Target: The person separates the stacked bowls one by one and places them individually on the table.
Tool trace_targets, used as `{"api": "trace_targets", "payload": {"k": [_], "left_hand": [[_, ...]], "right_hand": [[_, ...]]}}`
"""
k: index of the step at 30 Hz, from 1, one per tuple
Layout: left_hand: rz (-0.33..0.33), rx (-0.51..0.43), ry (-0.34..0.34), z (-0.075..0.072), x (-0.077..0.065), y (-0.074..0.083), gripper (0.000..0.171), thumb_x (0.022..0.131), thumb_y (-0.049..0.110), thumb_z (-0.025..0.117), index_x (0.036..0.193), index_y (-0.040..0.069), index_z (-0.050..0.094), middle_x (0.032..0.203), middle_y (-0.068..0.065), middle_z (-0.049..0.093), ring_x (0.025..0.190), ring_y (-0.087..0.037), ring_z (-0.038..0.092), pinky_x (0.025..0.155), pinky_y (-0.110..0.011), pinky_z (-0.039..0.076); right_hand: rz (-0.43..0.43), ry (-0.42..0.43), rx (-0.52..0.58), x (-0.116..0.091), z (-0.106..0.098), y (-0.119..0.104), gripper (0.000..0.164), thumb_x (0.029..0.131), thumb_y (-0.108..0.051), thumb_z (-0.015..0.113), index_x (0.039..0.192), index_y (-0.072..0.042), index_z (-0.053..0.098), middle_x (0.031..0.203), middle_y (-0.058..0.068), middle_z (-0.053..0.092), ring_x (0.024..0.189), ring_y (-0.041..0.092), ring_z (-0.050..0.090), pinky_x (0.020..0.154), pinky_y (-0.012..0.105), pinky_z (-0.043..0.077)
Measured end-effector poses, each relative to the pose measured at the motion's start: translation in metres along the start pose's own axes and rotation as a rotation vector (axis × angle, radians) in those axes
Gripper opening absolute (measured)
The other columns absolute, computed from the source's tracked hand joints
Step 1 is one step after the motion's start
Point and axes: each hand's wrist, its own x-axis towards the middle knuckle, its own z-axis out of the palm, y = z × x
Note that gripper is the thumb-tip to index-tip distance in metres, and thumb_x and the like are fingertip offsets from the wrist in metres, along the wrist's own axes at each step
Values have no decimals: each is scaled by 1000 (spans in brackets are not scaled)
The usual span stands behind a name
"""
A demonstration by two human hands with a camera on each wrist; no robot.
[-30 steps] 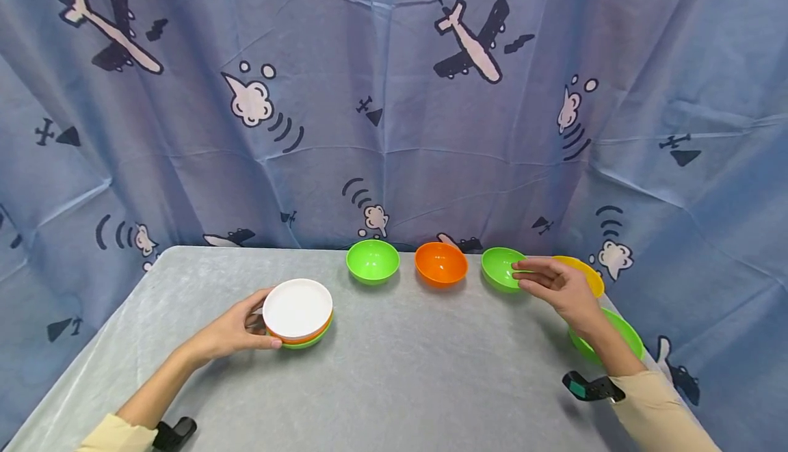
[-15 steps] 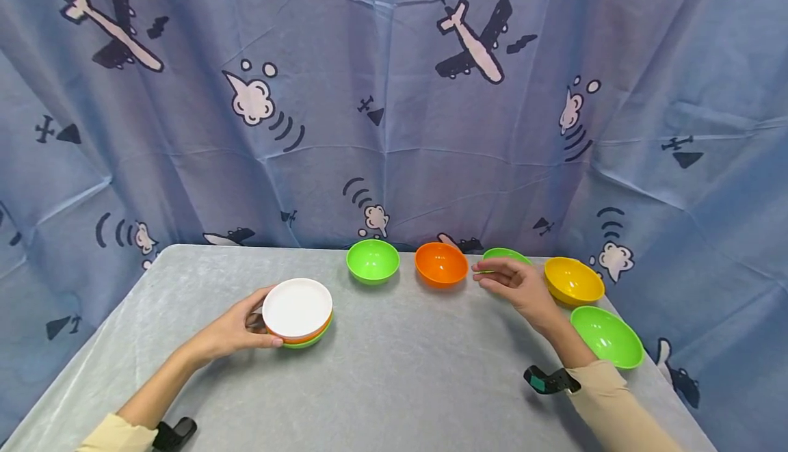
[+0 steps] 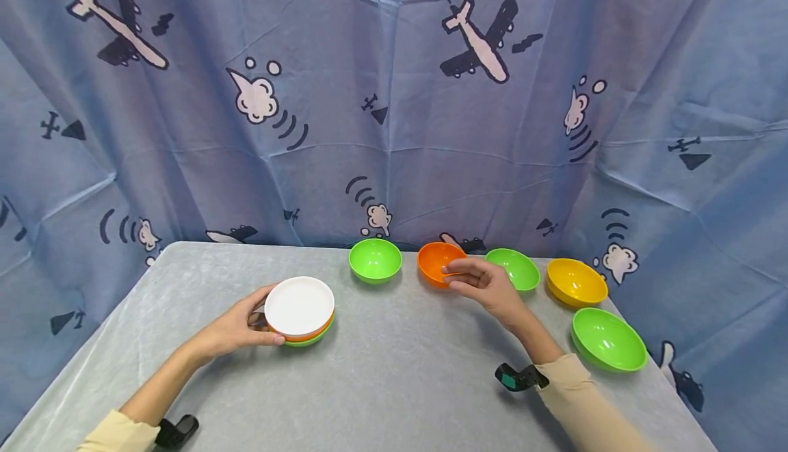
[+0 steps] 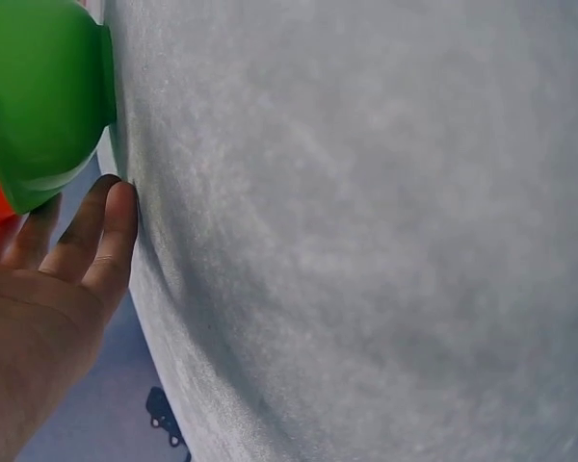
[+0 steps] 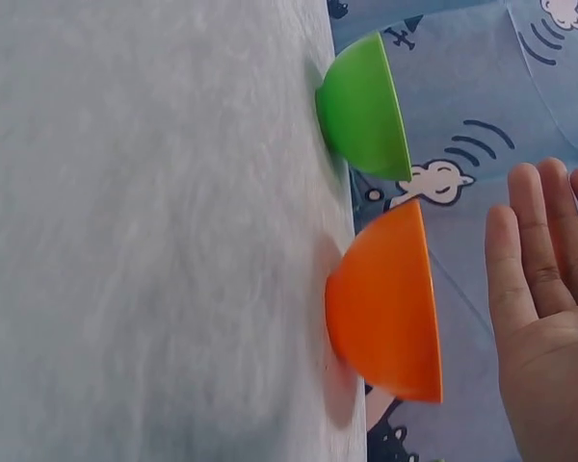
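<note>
On the left of the table a stack of bowls (image 3: 299,310) has a white bowl on top, with orange and green below. My left hand (image 3: 232,329) holds the stack's left side, thumb at the front and fingers behind. Seen from the left wrist, the green bowl (image 4: 48,96) shows side-on, with the fingers (image 4: 82,241) against its underside. My right hand (image 3: 489,291) overlaps the right edge of an orange bowl (image 3: 436,260) in the head view. The right wrist view has its fingers (image 5: 530,231) extended, holding nothing, apart from the orange bowl (image 5: 385,303).
Along the back edge, a green bowl (image 3: 375,260) stands left of the orange one, another green bowl (image 3: 516,271) to its right. Farther right are a yellow bowl (image 3: 576,282) and a larger green bowl (image 3: 608,340) near the table's right edge. A patterned curtain (image 3: 394,110) hangs behind.
My right hand has moved left, from beside the right green bowl to the orange bowl, uncovering the yellow and green bowls. The left hand stays at the stack.
</note>
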Motion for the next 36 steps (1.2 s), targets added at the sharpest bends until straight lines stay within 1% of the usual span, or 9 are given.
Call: {"api": "trace_targets", "payload": {"k": [7,12,15,20,25,27,32,34,36], "left_hand": [[-12,-2,0,0,0,-1,95,83,6,85,156,-4,25,151,-31,36,130,-45,48,97,-27,48],[-13,2,-2,-1,1,-3,95,84,7,85,156,-4,25,151,-31,36,130,-46,47,97,-27,48],[-16,3,-2,-1,1,-2,95,84,7,85,156,-4,25,152,-30,35,130,-46,47,98,-27,48],[-16,11,-7,-1,0,1,95,84,8,85,156,-5,24,151,-31,35,130,-46,47,98,-28,48],[-14,4,-7,-1,-1,0,94,84,7,84,156,-5,24,151,-31,36,130,-46,48,97,-28,48],[-11,-3,-9,-2,-1,-1,94,84,7,84,156,-5,24,151,-31,36,130,-46,48,97,-28,48],[-9,-9,-17,-1,1,-2,95,84,7,85,156,-6,24,150,-32,35,130,-47,47,97,-28,48],[-15,-11,-18,-1,1,-2,96,84,7,85,156,-5,23,150,-32,35,130,-47,47,96,-27,49],[-16,-12,-19,-1,1,-2,97,83,7,85,156,-5,23,150,-33,35,129,-47,47,96,-27,49]], "right_hand": [[-18,-11,33,9,15,2,33,93,4,71,124,11,62,123,30,62,106,32,68,92,36,54],[-10,-43,92,18,31,7,35,93,5,71,125,12,61,125,35,59,110,45,63,93,37,53],[-2,-78,129,23,43,10,37,94,5,70,128,13,58,127,36,58,113,50,59,94,39,53],[-9,-127,146,32,66,14,39,93,5,70,129,14,58,126,34,59,115,54,57,94,39,54],[-2,-178,184,40,91,16,41,91,8,71,130,13,58,130,38,54,119,63,47,95,39,53],[10,-205,188,43,101,17,45,90,9,72,132,12,57,133,37,52,121,63,46,96,39,52],[38,-261,157,48,125,18,59,86,9,77,139,11,51,141,24,52,129,55,45,102,43,48],[49,-283,150,51,134,19,65,86,5,79,144,7,48,145,19,50,132,52,44,104,44,46],[55,-304,148,54,142,20,72,86,1,81,148,4,45,149,18,47,134,50,42,105,44,45]]}}
